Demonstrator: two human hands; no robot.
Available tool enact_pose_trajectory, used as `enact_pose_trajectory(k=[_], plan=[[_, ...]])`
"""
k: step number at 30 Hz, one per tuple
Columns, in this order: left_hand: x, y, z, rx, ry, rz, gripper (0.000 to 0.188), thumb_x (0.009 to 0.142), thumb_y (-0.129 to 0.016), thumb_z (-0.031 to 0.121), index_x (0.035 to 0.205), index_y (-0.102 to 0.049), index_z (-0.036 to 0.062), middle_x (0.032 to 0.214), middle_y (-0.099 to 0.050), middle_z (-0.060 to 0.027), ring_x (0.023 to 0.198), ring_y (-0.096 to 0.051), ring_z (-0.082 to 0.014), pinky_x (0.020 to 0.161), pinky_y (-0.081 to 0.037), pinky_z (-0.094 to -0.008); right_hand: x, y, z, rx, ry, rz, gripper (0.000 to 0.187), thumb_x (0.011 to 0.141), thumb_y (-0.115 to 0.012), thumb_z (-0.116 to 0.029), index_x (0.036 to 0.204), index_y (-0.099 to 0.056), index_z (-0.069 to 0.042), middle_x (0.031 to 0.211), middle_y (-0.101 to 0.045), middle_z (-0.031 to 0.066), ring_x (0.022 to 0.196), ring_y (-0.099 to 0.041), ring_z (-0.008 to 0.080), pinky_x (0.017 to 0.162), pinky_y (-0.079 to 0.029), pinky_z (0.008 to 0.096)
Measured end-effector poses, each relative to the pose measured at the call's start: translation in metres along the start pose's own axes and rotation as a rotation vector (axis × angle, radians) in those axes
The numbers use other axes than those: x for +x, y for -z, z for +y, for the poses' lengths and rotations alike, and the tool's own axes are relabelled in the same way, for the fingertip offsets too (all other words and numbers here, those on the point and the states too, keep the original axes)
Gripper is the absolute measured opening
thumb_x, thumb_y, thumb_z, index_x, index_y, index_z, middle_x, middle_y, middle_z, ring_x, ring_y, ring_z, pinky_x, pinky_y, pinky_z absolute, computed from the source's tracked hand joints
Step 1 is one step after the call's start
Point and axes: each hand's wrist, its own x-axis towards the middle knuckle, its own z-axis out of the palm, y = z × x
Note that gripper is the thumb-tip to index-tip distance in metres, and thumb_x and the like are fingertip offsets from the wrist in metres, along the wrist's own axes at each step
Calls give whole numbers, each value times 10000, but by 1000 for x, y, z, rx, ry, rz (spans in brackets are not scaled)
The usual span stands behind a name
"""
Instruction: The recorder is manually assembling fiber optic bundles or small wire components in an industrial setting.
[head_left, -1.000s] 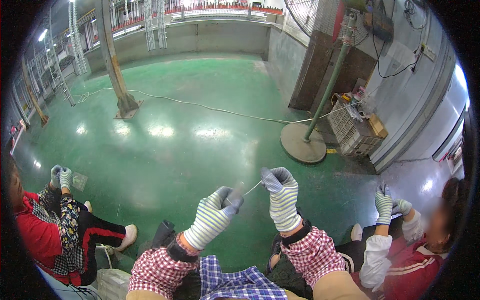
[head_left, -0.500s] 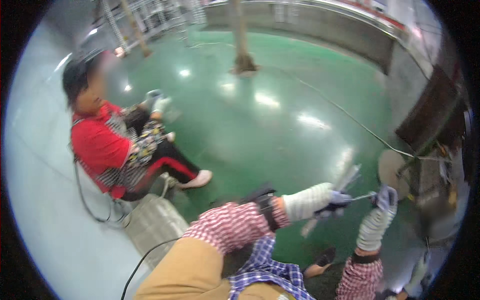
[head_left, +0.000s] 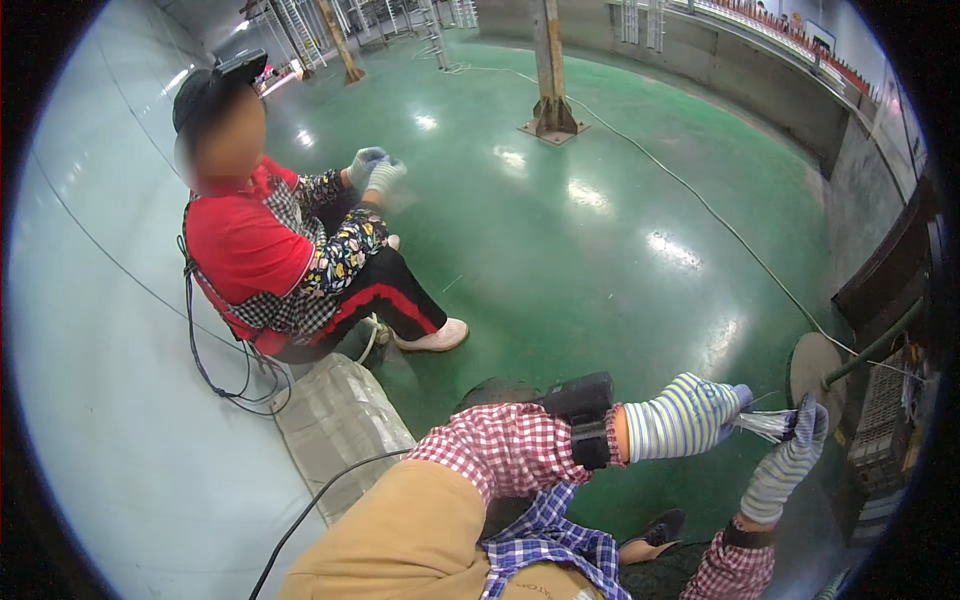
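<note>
Out at the right, my left hand point(head_left: 690, 412), in a blue-and-green striped glove, is closed with its fingertips around one end of a bundle of thin whitish strands point(head_left: 766, 425). Their material cannot be made out. My right hand point(head_left: 795, 455), gloved the same way, is closed at the bundle's other end, fingers bent near its tip. The strands span the short gap between both hands. One fine strand sticks up above the bundle. Red checked sleeves cover both my arms, and a black device is strapped on the left forearm.
A co-worker in red point(head_left: 245, 235) sits at the left, both gloved hands together. A wrapped block point(head_left: 345, 430) stands between us. Beyond my right hand are a round metal base with a pole point(head_left: 818, 372) and crates point(head_left: 880, 420). A cable point(head_left: 690, 190) crosses the green floor.
The view has swung, shifting the scene. My hands have come closer together; the long pale strips beside my left hand no longer show there, and the strand bundle now lies between both hands.
</note>
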Motion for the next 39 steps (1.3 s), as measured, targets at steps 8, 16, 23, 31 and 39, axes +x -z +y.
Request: enact_pose_trajectory(k=[8,16,23,31,39], plan=[[10,-3,-14,-961,498,-229,339,858,-605,383,813,-613,47,609,-562,3,518,-500,-93,463,-393,-268,4,3,10,-58,102,0,174,859,-607,-246,822,-572,-79,709,-460,-14,669,-452,92,659,-384,239],[7,-5,-15,-983,497,-219,364,844,-617,394,886,-600,33,647,-581,-11,560,-524,-104,497,-415,-270,4,5,4,-36,112,-37,173,862,-595,-238,859,-596,-65,726,-460,-5,658,-442,96,654,-381,244],[2,6,3,-278,189,17,248,829,-561,241,983,-555,46,765,-597,-219,737,-575,-410,622,-454,-461,4,7,1,-145,176,-60,181,882,-556,-222,882,-625,-56,724,-402,-14,664,-404,99,651,-363,243],[-5,17,14,-160,110,61,235,807,-550,203,973,-531,38,704,-580,-220,709,-581,-412,606,-449,-477,-2,16,4,-171,245,-78,266,932,-453,-165,1094,-634,-55,829,-475,3,729,-437,104,696,-392,248],[-59,83,12,-341,271,341,226,822,-603,153,1000,-578,17,707,-596,-78,659,-573,-108,617,-472,-287,8,27,10,-102,219,-52,322,955,-408,-188,1189,-566,-34,1022,-538,80,837,-503,158,769,-450,280]])
